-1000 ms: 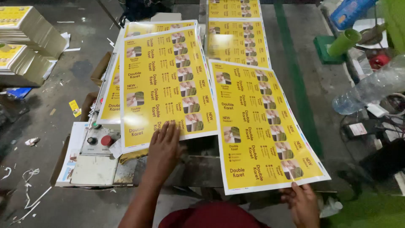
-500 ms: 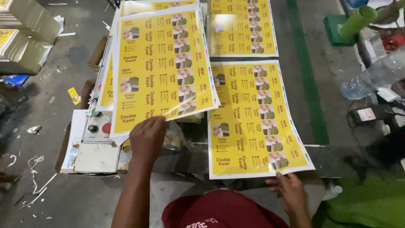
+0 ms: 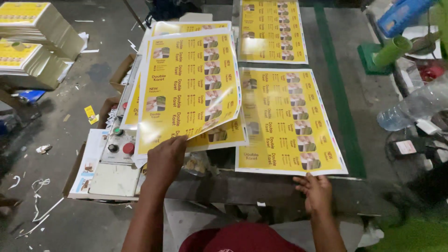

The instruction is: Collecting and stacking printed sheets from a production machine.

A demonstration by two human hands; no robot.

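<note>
1. Since a moment ago, the left hand (image 3: 164,157) has lifted the glossy yellow printed paper sheet (image 3: 189,88) higher, fingers gripping its near edge.
2. Right of this sheet, the right hand (image 3: 316,191) presses open fingers on the flat yellow printed sheet (image 3: 289,121) on the grey worktop (image 3: 261,186).

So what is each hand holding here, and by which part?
The left hand lifts the top yellow printed sheet by its near bottom edge. The right hand touches the near edge of the flat sheet; no clear grip shows.

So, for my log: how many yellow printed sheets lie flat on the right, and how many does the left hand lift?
Flat yellow printed sheets on the right: 2
Yellow printed sheet lifted by left hand: 1
Total: 3
</note>
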